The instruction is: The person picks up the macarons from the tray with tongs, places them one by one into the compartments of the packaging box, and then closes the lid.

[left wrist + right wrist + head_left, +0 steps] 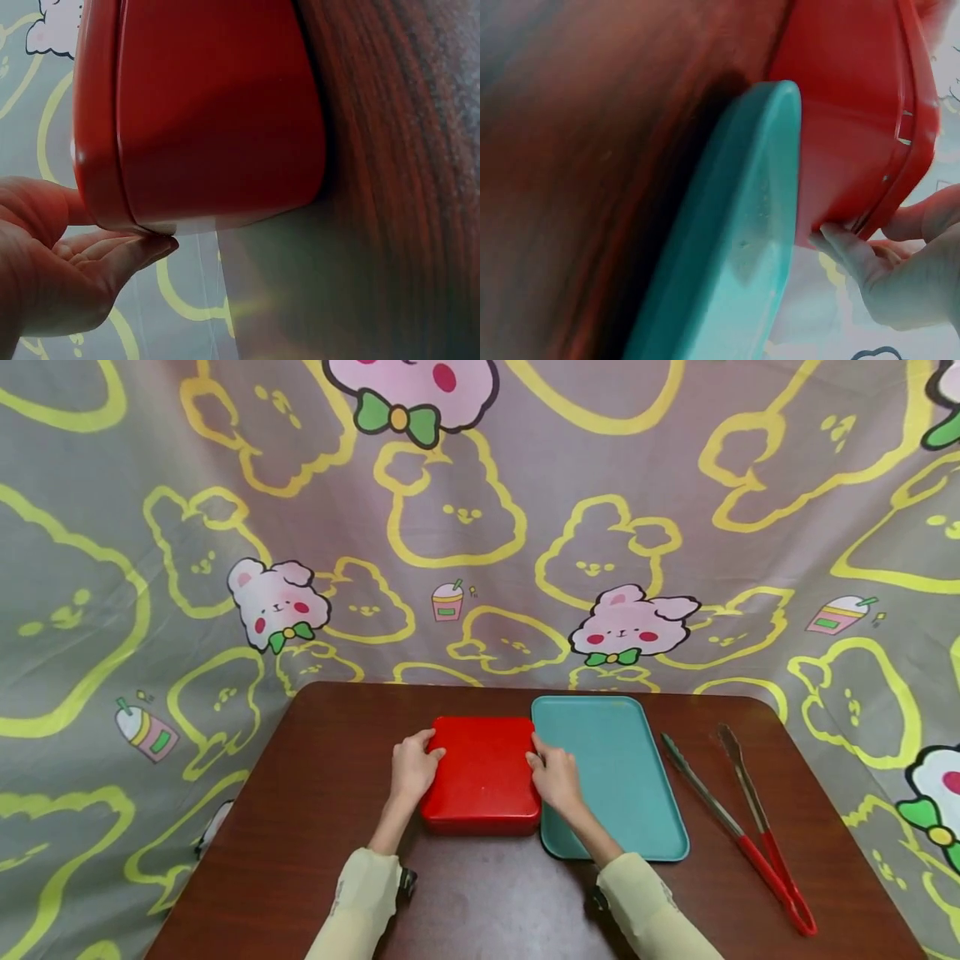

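A red rectangular box with a lid [483, 764] stands on the table, and the lid sits on the box body [217, 127]. My left hand [415, 767] pinches the lid at its left edge, thumb on top and fingers beneath the rim. On the opposite edge, my right hand [557, 777] grips the lid in the same way. In the right wrist view, the right fingers [847, 247] touch the box's side just below the lid rim. What the box holds is hidden.
A teal tray [615, 768] lies flat just right of the box, under my right forearm. Farther right are tongs [765, 866] with red handles, their arms spread apart. The dark wooden table [315, 827] ends at a patterned cloth [517, 577] behind it.
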A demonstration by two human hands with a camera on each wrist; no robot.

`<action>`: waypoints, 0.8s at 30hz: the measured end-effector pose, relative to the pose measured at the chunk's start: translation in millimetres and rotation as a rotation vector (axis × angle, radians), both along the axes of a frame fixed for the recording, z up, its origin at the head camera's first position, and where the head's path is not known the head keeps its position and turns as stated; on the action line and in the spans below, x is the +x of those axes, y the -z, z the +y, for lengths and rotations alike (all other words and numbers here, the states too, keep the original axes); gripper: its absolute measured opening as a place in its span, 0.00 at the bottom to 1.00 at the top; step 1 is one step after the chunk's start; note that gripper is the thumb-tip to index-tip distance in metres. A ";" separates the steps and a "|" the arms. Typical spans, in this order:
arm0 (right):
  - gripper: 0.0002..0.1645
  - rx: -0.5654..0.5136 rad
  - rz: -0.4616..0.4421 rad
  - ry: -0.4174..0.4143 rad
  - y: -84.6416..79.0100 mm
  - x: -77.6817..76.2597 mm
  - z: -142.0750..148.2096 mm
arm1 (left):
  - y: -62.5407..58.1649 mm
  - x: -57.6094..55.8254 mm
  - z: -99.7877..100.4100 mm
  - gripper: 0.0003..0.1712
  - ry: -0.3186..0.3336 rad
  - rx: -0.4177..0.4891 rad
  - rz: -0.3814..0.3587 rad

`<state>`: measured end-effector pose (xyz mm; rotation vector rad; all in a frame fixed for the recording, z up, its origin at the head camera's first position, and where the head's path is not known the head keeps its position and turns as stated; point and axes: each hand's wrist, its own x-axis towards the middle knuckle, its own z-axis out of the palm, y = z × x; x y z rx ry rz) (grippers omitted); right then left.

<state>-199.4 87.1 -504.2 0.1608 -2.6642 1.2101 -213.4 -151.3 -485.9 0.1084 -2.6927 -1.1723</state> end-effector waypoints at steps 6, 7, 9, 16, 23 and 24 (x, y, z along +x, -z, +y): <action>0.20 0.123 0.168 -0.055 8.8 8.4 0.2 | 3.6 5.7 0.8 0.22 0.007 0.010 -0.004; 0.19 0.150 0.202 -0.061 10.6 10.6 -0.5 | 4.8 7.1 0.3 0.23 0.007 0.023 -0.018; 0.18 0.190 0.246 -0.073 13.0 14.0 -2.2 | 6.7 9.3 -1.5 0.25 0.007 0.045 -0.039; 0.23 0.180 0.211 -0.086 14.5 11.8 -5.9 | 9.7 -3.9 -16.7 0.27 0.060 0.125 -0.047; 0.22 0.198 0.226 -0.110 14.9 12.7 -7.2 | 18.5 -9.9 -26.1 0.23 0.048 0.103 -0.045; 0.21 0.203 0.234 -0.110 15.3 13.0 -7.5 | 18.8 -8.7 -26.5 0.23 0.051 0.104 -0.050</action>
